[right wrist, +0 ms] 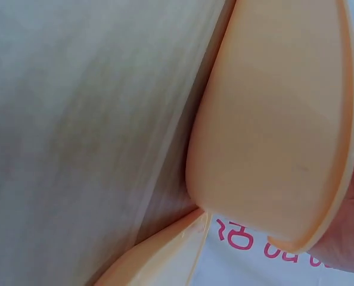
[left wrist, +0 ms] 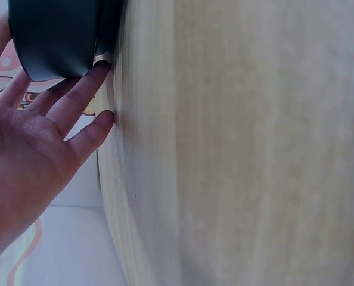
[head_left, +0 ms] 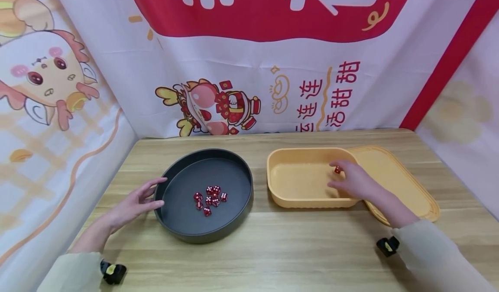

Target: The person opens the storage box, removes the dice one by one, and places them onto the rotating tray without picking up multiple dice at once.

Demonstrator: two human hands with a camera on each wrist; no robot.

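A round dark grey pan (head_left: 234,170) stands on the left of the table, with several red dice (head_left: 210,199) grouped on its floor. Beside the pan's left wall is my left hand (head_left: 134,203), fingers extended and fingertips at the rim; in the left wrist view the fingers lie along the dark wall. My right hand (head_left: 354,181) reaches over the right end of a yellow rectangular container (head_left: 296,203), thumb and index finger apart. One red die (head_left: 337,169) shows in the gap just under the index finger. In the right wrist view the container's wall hides most of that hand.
A flat yellow lid (head_left: 401,183) lies on the wooden table (head_left: 273,253), partly behind the container and under the right forearm. Printed cloth (head_left: 241,58) hangs along the back and both sides of the table.
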